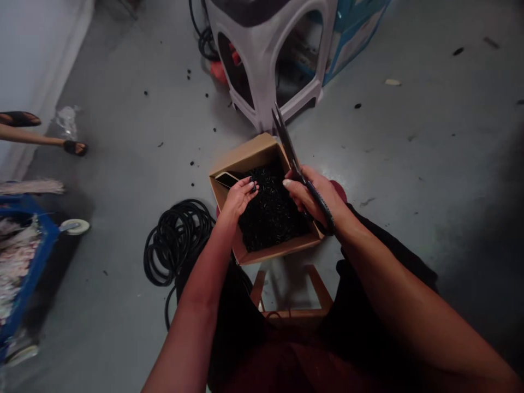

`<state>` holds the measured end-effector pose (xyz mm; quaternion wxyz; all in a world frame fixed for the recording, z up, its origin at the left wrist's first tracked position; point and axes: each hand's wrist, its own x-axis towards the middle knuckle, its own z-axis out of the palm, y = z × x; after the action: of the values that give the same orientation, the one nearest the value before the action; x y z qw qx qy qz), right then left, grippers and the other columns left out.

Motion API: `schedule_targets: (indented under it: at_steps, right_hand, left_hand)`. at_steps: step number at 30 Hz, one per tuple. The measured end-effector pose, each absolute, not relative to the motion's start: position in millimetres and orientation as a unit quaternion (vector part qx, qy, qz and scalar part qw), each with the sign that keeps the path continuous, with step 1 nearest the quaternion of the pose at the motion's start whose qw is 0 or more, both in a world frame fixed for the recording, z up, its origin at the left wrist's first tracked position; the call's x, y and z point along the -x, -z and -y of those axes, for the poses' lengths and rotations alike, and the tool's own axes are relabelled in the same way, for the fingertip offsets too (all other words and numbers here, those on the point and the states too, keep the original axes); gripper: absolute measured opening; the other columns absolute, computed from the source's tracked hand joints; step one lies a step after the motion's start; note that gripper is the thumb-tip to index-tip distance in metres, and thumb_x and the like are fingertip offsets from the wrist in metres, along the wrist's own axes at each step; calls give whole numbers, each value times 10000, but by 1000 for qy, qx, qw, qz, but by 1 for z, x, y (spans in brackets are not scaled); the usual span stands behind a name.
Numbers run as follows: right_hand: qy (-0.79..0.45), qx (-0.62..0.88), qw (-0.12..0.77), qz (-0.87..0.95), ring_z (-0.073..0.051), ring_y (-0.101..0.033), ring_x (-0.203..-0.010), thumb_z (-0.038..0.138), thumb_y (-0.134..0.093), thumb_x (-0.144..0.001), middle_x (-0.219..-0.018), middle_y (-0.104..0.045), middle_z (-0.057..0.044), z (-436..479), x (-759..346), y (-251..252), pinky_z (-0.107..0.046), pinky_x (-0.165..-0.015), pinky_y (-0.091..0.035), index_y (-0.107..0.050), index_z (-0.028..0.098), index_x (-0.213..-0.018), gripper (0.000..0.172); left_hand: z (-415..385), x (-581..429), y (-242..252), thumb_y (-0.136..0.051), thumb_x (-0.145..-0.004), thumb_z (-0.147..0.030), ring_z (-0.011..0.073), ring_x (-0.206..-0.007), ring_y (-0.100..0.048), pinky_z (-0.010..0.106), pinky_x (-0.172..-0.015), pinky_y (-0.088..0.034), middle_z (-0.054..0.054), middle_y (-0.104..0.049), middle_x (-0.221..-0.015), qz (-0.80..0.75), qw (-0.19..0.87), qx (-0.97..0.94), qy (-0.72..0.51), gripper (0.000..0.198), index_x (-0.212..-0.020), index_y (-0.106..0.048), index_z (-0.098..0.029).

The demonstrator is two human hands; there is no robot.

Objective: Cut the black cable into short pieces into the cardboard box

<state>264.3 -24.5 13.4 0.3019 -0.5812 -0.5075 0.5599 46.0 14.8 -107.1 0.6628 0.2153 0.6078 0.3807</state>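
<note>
My right hand [313,194] is shut on a pair of long dark scissors [289,147], with the blades pointing up and away over the corner of a cardboard box [241,158]. My left hand [239,197] is palm up above the box, its fingertips pinching a short black tube piece [254,186]. The box is heaped with many cut black tube pieces [270,213]. A phone [226,178] lies at its left corner. A coil of black rubber hose [176,240] lies on the floor left of the box.
Behind the box stands a white-and-grey plastic stool [266,60]. A wooden stand [290,295] sits below the box. Black bits dot the grey floor [380,147]. At left are a blue cart [28,245] with pale bundles and another person's sandalled feet [41,134].
</note>
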Motion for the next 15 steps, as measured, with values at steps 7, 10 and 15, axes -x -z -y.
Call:
schedule_targets:
  at_steps: [7,10,15]
  right_hand:
    - [-559,579,278,524,-135,-480,-501,466,-504,-824,-602,-498,35,26,-259,-15,-274,-490,-384,-516,242,-951,258]
    - [-551,582,266,536,-137,-472,-518,450,-508,-815,-600,-493,36,27,-254,-16,-278,-510,-380,-518,242,-931,239]
    - [-550,586,248,541,-151,-481,-560,476,-518,-801,-629,-513,22,27,-248,-14,-300,-553,-387,-532,231,-949,287]
  left_hand:
    - [2,-53,15,-531,-842,-105,102,-772,-654,232,-746,-537,34,-677,-853,-459,749,-142,-457,166,-961,-639,-144]
    - [10,-57,3,-551,-833,-106,83,-738,-644,212,-727,-535,27,-671,-848,-461,750,-133,-456,173,-973,-640,-155]
    - [11,-61,0,-644,-787,-152,46,-640,-589,185,-653,-517,-3,-635,-802,-484,730,-178,-449,185,-968,-623,-184]
